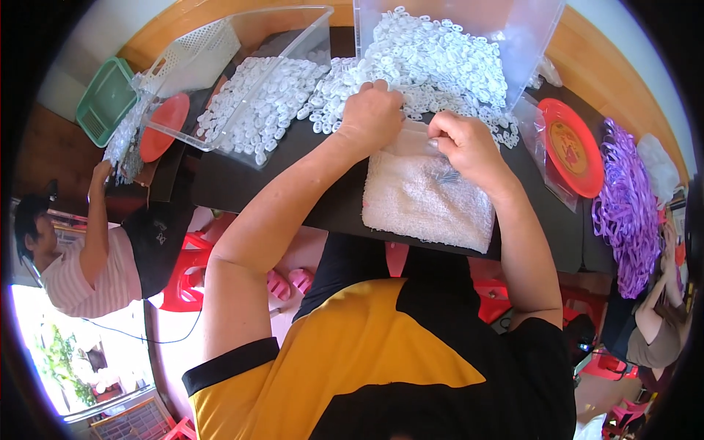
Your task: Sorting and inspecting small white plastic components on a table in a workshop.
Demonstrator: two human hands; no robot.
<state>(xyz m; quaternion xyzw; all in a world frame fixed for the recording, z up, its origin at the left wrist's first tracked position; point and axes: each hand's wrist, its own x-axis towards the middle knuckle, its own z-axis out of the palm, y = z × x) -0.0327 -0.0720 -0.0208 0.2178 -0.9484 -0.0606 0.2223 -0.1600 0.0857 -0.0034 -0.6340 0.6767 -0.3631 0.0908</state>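
Head view — I'm watching the left hand (pixel 372 116) hovering by white pieces (pixel 440 59) heaped on the counter (pixel 341 192), the right hand (pixel 468 147) hanging bent-fingered over the pale towel (pixel 425 209); whether either is pinching anything, I cannot tell. Most pieces are seemingly waiting — I'm spotting none clearly finished.

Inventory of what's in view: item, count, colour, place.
oval pieces: many, white, heaped beyond hands
bins: two, clear, far side
cloth: one, whitish, near table edge
table: one, dark, under cloth
plates: two, red/orange, left and right
ribbon bundle: one, purple, right
green basket: one, green, far left
stools: several, red, both sides
slippers: two, pink, floor
other people: at least two, left and right
left hand: one, bare, near pieces
right hand: one, bare, over cloth
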